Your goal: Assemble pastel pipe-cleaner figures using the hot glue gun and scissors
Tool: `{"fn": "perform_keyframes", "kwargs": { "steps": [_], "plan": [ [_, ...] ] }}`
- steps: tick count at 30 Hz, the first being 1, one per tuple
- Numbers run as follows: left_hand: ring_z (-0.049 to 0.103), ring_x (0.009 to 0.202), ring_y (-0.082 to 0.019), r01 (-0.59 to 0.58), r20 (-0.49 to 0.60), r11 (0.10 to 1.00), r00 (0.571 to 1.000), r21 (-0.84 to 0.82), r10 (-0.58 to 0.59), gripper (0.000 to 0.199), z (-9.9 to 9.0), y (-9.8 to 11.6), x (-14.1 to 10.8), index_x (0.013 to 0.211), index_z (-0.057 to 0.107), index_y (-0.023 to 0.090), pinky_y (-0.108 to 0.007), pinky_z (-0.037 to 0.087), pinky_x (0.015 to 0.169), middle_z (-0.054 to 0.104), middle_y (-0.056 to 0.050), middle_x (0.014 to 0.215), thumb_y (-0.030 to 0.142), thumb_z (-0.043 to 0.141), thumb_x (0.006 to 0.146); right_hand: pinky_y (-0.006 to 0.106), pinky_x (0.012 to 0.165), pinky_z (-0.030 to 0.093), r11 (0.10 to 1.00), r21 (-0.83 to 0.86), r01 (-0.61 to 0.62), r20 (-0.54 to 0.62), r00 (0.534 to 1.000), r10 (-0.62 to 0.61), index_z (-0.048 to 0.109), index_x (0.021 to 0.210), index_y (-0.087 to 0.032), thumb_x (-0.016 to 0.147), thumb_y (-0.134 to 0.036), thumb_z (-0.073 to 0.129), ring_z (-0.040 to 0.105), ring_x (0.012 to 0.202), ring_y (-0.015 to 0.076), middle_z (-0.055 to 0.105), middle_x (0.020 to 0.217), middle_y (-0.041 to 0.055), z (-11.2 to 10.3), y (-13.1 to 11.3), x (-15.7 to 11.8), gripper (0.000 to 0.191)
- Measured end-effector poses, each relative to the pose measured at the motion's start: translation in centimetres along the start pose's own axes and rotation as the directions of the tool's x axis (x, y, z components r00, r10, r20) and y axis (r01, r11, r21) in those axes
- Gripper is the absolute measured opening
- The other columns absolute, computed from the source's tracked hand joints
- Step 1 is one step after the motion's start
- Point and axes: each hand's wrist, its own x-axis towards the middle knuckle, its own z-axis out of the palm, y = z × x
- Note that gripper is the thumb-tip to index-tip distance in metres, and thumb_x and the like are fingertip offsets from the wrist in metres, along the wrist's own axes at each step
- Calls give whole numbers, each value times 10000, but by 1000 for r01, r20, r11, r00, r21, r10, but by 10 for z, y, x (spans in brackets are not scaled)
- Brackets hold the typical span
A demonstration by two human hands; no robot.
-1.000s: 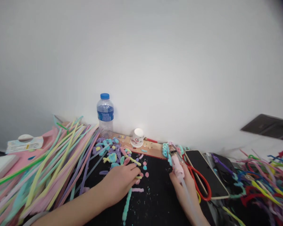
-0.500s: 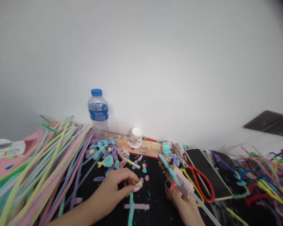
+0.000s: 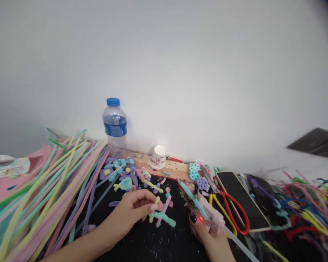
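A small yellow and pink fuzzy piece [image 3: 158,203] is pinched between the thumb and fingers of my left hand [image 3: 138,209]. Just below its fingertips, a teal fuzzy strip [image 3: 165,219] crosses a lilac strip [image 3: 167,204] on the black work surface [image 3: 142,242]. My right hand [image 3: 211,238] is wrapped round a pale pink glue gun [image 3: 211,213] with a red light lit and a clear glue stick at its back. The gun's nozzle end points up and left, with a teal strip along it. Part of the right fingers is hidden behind the gun.
Long pastel pipe cleaners [image 3: 57,182] cover the left side. Behind stand a bottle [image 3: 114,127] and a paper cup [image 3: 158,157]. Scissors [image 3: 236,211] and a phone [image 3: 243,200] lie right, beside coloured stems [image 3: 311,207]. Small fuzzy pieces [image 3: 125,178] are heaped behind my left hand.
The teal strip and the lilac strip have turned and sit farther up the work surface. My left hand has shifted slightly up and left with its small piece. The right hand still holds the glue gun.
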Motion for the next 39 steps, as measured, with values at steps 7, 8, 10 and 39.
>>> {"fn": "perform_keyframes", "kwargs": {
  "steps": [7,8,10,39],
  "plan": [
    [430,530,-67,-18,64,999,998,-29,20,204,2,-3,2,773,556,151,-190,354,509,500,60,628,348,609,770,231,518,442,957,-288,24,-49,998,-40,605,898,-180,706,-307,566,566,554,171,637,648,4,-2,-8,12,234],
    [440,528,-68,-21,77,999,997,-37,23,195,3,-5,1,768,550,154,-190,363,508,503,61,623,340,607,773,229,518,440,958,-287,20,-40,999,-33,603,893,-179,706,-305,566,563,553,169,631,642,1,-3,-8,13,228],
    [470,536,-72,-20,114,998,993,-60,27,176,3,-8,1,768,543,158,-191,387,513,527,57,623,321,610,776,230,536,450,969,-247,-2,-23,1000,-4,612,881,-178,707,-297,570,573,581,175,629,654,7,-4,-8,13,215],
    [589,657,-117,18,153,1000,988,-20,-15,167,21,-21,-2,806,616,158,-218,449,606,663,22,721,137,681,654,258,531,487,882,396,-256,122,966,226,617,770,-170,557,-221,742,586,553,157,643,647,5,27,-8,-6,251]
  ]
}}
